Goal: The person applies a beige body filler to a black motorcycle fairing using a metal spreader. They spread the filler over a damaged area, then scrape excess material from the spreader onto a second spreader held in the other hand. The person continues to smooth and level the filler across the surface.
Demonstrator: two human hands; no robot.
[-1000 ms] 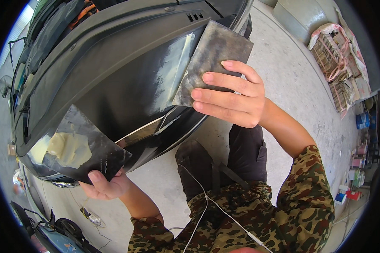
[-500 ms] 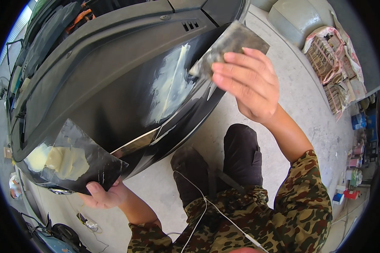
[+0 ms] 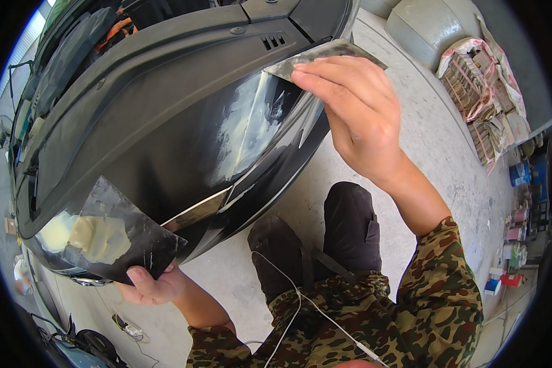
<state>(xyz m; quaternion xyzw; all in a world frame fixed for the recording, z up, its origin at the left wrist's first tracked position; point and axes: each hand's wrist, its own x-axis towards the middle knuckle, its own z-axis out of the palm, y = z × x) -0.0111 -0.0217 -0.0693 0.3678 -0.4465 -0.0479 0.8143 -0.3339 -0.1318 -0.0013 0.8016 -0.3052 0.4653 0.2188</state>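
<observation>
A pale patch (image 3: 244,135) has been spread on the right of the black car panel (image 3: 172,144) — smoothing seems unfinished, the ridge being left streaky. A flat spreader (image 3: 328,53) is gripped by the right hand (image 3: 368,113) at its far end; paste (image 3: 101,238) remains on the dark board (image 3: 144,248) — clasped, near left, by the left hand (image 3: 152,286).

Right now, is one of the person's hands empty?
No, the left hand holds a dark plate with cream paste on it, and the right hand holds a flat grey spreader.
</observation>
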